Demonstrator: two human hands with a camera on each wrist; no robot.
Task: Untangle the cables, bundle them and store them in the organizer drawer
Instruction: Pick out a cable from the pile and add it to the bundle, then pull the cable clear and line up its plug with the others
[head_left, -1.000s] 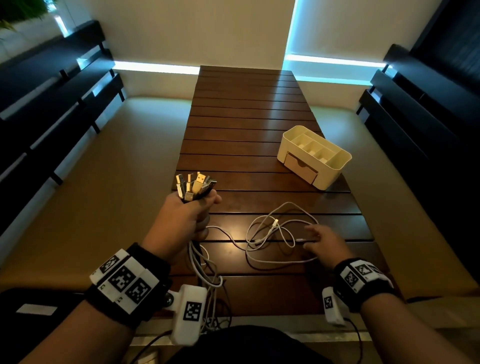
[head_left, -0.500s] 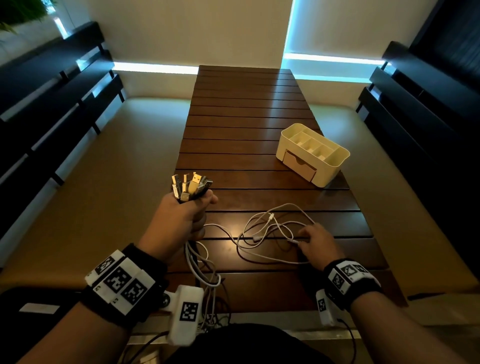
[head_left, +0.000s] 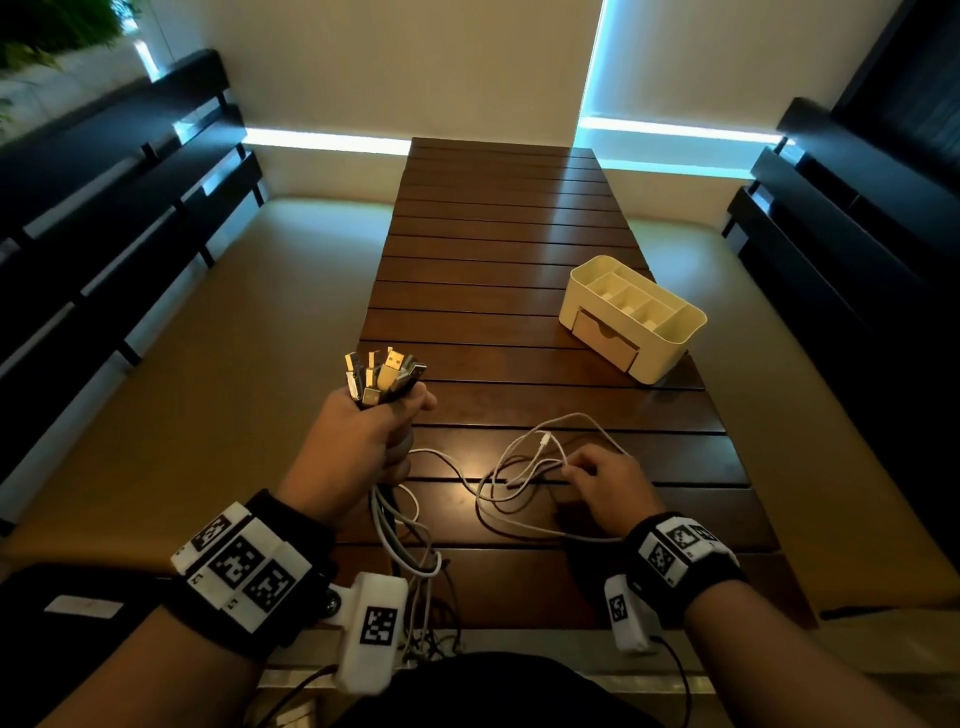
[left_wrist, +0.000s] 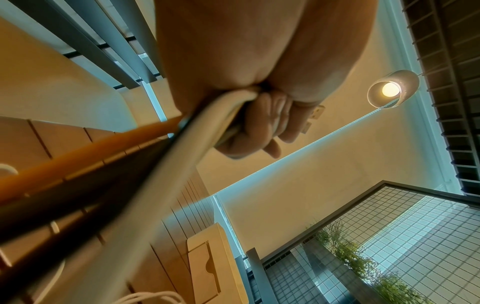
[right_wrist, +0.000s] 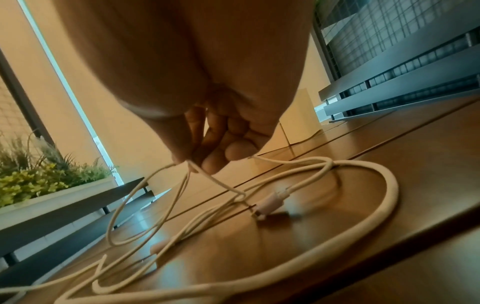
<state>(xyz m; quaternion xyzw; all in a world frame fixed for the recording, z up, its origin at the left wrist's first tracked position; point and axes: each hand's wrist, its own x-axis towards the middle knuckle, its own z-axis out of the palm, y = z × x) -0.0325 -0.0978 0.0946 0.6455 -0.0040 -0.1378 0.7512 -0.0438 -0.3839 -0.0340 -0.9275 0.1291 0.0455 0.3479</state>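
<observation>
My left hand (head_left: 363, 441) is raised above the table's near left edge and grips a bundle of cables, their USB plugs (head_left: 382, 376) fanned out above the fist. In the left wrist view the fingers (left_wrist: 249, 131) curl round white and dark cables (left_wrist: 202, 131) that hang down toward my lap. A loose tangle of white cables (head_left: 530, 467) lies on the slatted table. My right hand (head_left: 597, 480) pinches thin white strands (right_wrist: 187, 170) of that tangle between thumb and fingertips. A cream organizer (head_left: 634, 322) with a shut wooden drawer (head_left: 605, 338) stands at the right.
The dark slatted table (head_left: 493, 234) runs away from me between two tan bench cushions (head_left: 218, 332). Dark slatted backrests line both sides. A planter with greenery (right_wrist: 33, 179) stands to the left.
My right hand slid left across the table and curled, and it now pinches strands of the white tangle, which has bunched up. The left hand kept holding the bundle in place.
</observation>
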